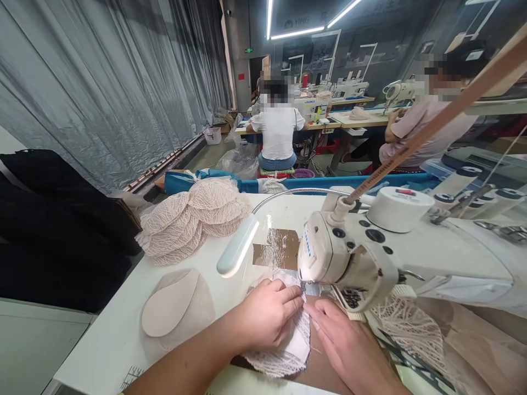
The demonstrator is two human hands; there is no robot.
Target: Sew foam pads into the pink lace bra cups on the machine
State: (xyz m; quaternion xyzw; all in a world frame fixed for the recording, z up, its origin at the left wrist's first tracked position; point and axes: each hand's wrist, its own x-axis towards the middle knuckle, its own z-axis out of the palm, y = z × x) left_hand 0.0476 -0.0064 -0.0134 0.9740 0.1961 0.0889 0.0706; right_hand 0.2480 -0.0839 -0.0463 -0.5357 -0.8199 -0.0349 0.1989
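A lace-covered fabric cup (300,343) with a white inner side lies under the head of the JUKI sewing machine (319,249). My left hand (269,312) has its fingers bent and closed on the cup's upper part, close to the needle area. On the cup's right edge rest the fingertips of my right hand (337,334), its fingers stretched out and lying low over the brown machine bed. The needle itself is hidden behind my fingers and the machine head.
Stacked lace cups (193,219) stand at the table's back left. Nearer lies a smooth beige cup (171,304) on sheer fabric. A lamp (236,247) hangs over the table. Scissors (411,356) and lace fabric (411,323) lie right. Two people sit at machines beyond.
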